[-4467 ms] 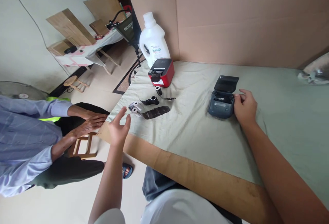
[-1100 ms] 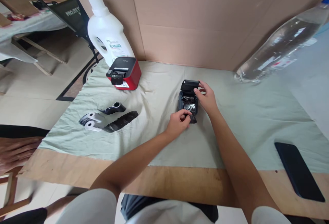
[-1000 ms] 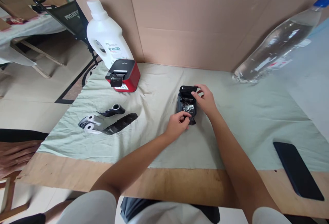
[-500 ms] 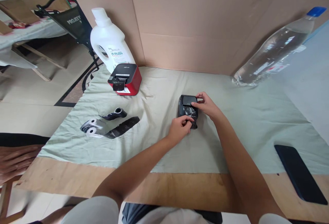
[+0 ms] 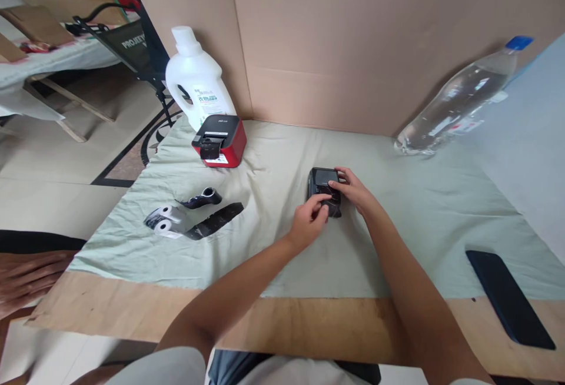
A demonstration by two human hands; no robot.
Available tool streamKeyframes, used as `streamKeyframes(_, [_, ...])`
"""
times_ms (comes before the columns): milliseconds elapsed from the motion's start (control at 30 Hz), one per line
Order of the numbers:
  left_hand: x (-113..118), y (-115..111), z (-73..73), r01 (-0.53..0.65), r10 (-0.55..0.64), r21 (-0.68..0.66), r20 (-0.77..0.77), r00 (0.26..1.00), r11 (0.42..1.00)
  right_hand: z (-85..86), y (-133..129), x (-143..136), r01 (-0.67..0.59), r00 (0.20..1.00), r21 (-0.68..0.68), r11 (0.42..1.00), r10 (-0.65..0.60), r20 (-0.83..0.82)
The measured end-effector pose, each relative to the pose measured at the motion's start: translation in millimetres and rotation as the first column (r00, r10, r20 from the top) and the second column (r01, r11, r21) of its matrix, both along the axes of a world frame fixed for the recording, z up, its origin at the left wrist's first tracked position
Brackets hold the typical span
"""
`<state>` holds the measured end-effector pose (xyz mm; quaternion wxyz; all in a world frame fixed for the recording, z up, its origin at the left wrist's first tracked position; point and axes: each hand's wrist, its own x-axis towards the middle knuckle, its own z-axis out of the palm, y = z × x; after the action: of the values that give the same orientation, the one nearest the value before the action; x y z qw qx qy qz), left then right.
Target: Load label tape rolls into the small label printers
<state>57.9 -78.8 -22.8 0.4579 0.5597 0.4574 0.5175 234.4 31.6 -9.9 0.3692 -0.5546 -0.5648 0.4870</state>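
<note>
A small black boxy device, which looks like a portable receipt printer, stands on the cloth in front of me. A glossy dark panel covers its far part, and shiny black film shows at its near end. My right hand grips its right side, with the thumb on top and the fingers behind the edge. My left hand reaches over the near end. Its index finger is stretched across the black film, and the thumb is apart from it. The fingertips hide part of the device.
A red and black printer with black film hanging out stands before a white detergent bottle. Paper rolls with black strips lie at left. A water bottle leans at right above a phone. Another person's hand rests at far left.
My left fingers have gone from a pinch at the device's near end to a stretched index finger with the thumb apart. The view has shifted slightly. The right hand keeps its grip.
</note>
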Motion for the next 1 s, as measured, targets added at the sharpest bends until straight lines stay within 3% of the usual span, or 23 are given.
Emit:
streamKeyframes(67, [-13.6,9.0,0.9,-0.073,0.077,0.090,-0.042,0.996,0.993,-2.4,-3.4,-1.0,0.010,1.000,0.011,1.000,-0.010,-0.007])
streamKeyframes(133, [-28.6,22.1,0.3,-0.085,0.108,0.127,-0.185,0.977,0.988,-3.7,-10.5,-3.9,0.046,0.999,0.007,0.999,-0.046,-0.028])
streamKeyframes(200, [-40.7,34.7,-2.8,0.027,0.012,0.098,-0.369,0.929,0.995,-4.4,-22.7,-9.1,0.090,0.995,0.022,0.996,-0.089,-0.050])
streamKeyframes(267, [-46.7,43.2,-7.4,0.162,-0.125,0.044,-0.452,0.883,0.986,-5.2,-37.9,-14.5,0.120,0.991,0.077,0.990,-0.115,-0.067])
streamKeyframes(367, [-40.3,49.9,-9.8,0.227,-0.182,0.057,-0.422,0.888,0.972,-4.8,-55.5,-12.6,0.166,0.985,0.147,0.975,-0.157,-0.070])
streamKeyframes(433, [-23.5,56.1,-4.8,0.236,-0.181,0.084,-0.420,0.890,0.968,-2.2,-57.1,1.9,0.226,0.974,0.169,0.959,-0.216,-0.073])
streamKeyframes(567, [45.9,87.0,13.6,0.278,-0.198,0.126,-0.439,0.876,0.952,4.8,-35.0,65.7,0.368,0.930,0.238,0.899,-0.356,-0.095])
streamKeyframes(700, [149.0,129.8,23.3,0.394,-0.273,0.141,-0.514,0.813,0.908,6.3,-0.7,154.1,0.563,0.826,0.241,0.791,-0.529,-0.192])
streamKeyframes(833, [243.9,159.8,21.4,0.467,-0.323,0.111,-0.583,0.746,0.877,4.9,24.7,234.8,0.690,0.715,0.151,0.707,-0.636,-0.292])
streamKeyframes(900, [276.9,169.7,18.7,0.482,-0.333,0.099,-0.604,0.724,0.871,4.2,33.9,264.3,0.720,0.680,0.103,0.686,-0.669,-0.299])
streamKeyframes(1000, [305.2,181.5,12.4,0.480,-0.326,0.086,-0.629,0.706,0.873,0.4,46.4,290.6,0.728,0.665,0.052,0.683,-0.686,-0.297])
